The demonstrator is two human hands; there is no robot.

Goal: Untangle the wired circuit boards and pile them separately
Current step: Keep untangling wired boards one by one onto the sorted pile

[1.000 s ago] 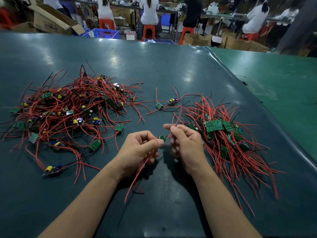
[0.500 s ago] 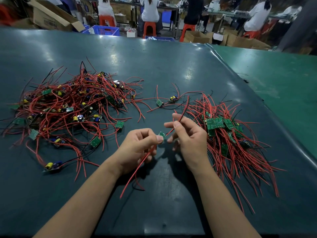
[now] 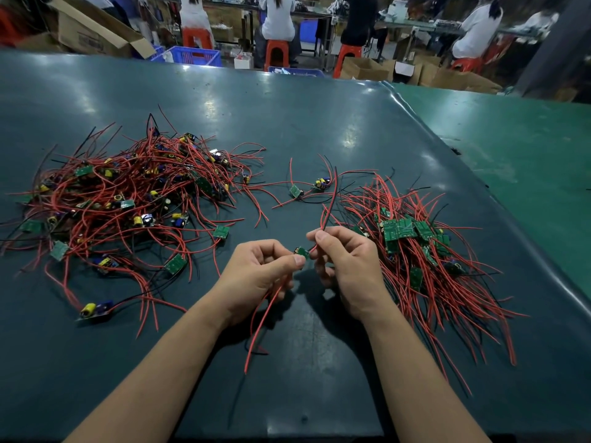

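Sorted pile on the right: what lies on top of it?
On the sorted pile, several green boards lie side by side on top, over red wires. Whatever sits beneath the wires is covered.

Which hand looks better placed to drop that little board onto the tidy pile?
Probably the right hand. It sits beside the tidy pile and pinches the board's red wires, while the left hand is on the far side.

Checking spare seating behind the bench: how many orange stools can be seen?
4: orange stools stand beyond the table's far edge at. More may be hidden.
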